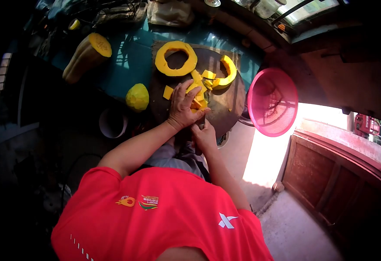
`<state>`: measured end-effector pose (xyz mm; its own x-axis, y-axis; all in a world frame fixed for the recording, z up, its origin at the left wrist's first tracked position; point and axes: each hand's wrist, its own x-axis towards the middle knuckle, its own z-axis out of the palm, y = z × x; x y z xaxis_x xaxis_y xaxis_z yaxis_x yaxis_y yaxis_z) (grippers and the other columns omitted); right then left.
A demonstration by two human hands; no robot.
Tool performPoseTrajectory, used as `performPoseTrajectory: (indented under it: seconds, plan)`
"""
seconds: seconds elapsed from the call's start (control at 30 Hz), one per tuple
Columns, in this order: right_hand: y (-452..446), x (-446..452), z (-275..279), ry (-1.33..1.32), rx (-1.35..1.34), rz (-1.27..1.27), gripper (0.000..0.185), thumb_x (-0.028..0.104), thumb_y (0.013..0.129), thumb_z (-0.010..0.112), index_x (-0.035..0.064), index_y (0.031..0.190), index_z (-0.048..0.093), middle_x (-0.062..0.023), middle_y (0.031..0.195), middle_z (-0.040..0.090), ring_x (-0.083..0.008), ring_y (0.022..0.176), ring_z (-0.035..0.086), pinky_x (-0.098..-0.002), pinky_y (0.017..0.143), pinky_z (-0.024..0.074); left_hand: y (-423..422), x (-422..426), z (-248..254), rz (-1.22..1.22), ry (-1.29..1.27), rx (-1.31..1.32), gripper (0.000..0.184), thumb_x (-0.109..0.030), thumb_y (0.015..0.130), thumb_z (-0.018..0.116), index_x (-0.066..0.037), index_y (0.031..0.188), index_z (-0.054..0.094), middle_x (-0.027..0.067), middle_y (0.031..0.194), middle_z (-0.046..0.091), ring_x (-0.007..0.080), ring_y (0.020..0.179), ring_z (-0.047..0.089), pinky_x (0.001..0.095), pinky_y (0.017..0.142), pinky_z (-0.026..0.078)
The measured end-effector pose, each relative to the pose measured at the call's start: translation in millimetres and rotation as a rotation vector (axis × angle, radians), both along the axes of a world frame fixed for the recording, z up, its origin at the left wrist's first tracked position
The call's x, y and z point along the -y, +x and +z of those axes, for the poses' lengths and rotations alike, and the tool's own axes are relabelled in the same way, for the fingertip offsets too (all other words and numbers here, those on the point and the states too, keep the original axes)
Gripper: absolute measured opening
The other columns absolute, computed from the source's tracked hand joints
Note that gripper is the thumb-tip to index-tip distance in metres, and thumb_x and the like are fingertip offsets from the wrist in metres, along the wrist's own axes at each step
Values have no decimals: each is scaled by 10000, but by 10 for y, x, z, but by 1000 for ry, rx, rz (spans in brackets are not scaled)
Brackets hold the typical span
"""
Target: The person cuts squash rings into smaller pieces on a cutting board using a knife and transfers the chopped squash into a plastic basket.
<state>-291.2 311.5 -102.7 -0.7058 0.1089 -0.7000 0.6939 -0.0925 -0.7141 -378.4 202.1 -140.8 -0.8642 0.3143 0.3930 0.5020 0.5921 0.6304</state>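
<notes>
On a round dark board (225,102) lie a full pumpkin ring (191,61), a curved pumpkin piece (230,74) and several cut yellow chunks (208,75). My left hand (184,104) rests on the chunks near the board's middle, its fingers spread over them. Close beside it, at the board's near edge, my right hand (204,135) is closed round a dark handle (201,123), which seems to belong to a knife. The blade is mostly hidden by my left hand and the pumpkin.
A cut long pumpkin (84,58) and a peeled yellow piece (137,97) are left of the board. A pink basket (253,102) stands to the right. Below the table's left edge is a white bucket (113,123). A brown bag (169,13) lies behind.
</notes>
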Motion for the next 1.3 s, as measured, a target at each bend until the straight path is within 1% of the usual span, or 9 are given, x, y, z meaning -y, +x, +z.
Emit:
performPoseTrajectory:
  seconds: [0.3, 0.5, 0.63, 0.77, 0.97, 1.03, 1.1, 1.23, 1.3]
  plan:
    - [-6, 83, 72, 21, -28, 21, 277, 171, 882, 606, 48, 1130, 581, -61, 595, 585, -131, 413, 548, -290, 397, 428, 67, 13, 64, 7, 257, 106, 575, -248, 731, 826, -123, 1229, 568, 171, 1329, 470, 348, 1210, 483, 418, 1029, 400]
    - [58, -67, 283, 23, -89, -63, 301, 173, 899, 607, 54, 1172, 569, -48, 616, 592, -122, 413, 543, -277, 392, 419, 54, -214, 382, -65, 270, 70, 580, -228, 721, 834, -126, 1227, 569, 178, 1340, 453, 349, 1214, 481, 412, 1039, 393]
    - [131, -410, 528, 22, -164, -165, 280, 175, 912, 600, 51, 1158, 556, -38, 610, 581, -118, 407, 533, -268, 383, 409, 25, -668, 660, -188, 330, 85, 549, -179, 744, 817, -128, 1234, 574, 175, 1360, 430, 339, 1234, 474, 392, 1029, 416]
    - [246, -880, 637, 112, -205, -313, 165, 166, 955, 573, 26, 997, 496, -32, 564, 515, -125, 378, 495, -264, 353, 401, -4, -1348, 820, -384, 423, 142, 524, -153, 740, 817, -138, 1215, 597, 176, 1363, 423, 339, 1244, 469, 388, 1039, 409]
    - [319, -1769, 815, 129, -159, -492, 131, 110, 911, 557, 16, 953, 476, -34, 642, 502, -108, 439, 496, -264, 388, 442, -24, -2613, 474, -458, 506, 344, 529, -276, 736, 812, -97, 1192, 611, 175, 1319, 455, 378, 1215, 478, 418, 1015, 430]
    - [294, -2014, 807, 126, -119, -588, 143, 105, 903, 559, 34, 921, 437, -49, 675, 514, -113, 459, 503, -287, 397, 443, -180, -2927, 306, -376, 219, 325, 529, -381, 788, 744, -109, 1224, 619, 180, 1342, 467, 383, 1230, 473, 433, 1028, 421]
    - [295, -2228, 786, 114, -81, -648, 122, 96, 902, 548, 35, 925, 445, -47, 685, 514, -111, 482, 505, -292, 403, 446, -271, -3053, 159, -237, -19, 187, 428, -360, 855, 669, -97, 1192, 646, 187, 1351, 495, 361, 1249, 479, 412, 1030, 424]
    - [362, -2485, 599, 113, -97, -724, 85, 98, 907, 541, 53, 922, 470, -36, 693, 514, -112, 484, 501, -288, 398, 441, -334, -2979, 120, -499, -8, 292, 350, -294, 938, 591, -61, 1193, 644, 197, 1358, 537, 369, 1278, 487, 436, 1046, 411]
    - [389, -2481, 501, 88, -93, -739, 79, 99, 910, 537, 54, 923, 474, -34, 692, 513, -113, 481, 500, -284, 396, 441, -64, -2899, 258, -659, 301, 505, 299, -239, 970, 539, -40, 1159, 658, 172, 1303, 587, 357, 1267, 507, 422, 1046, 415]
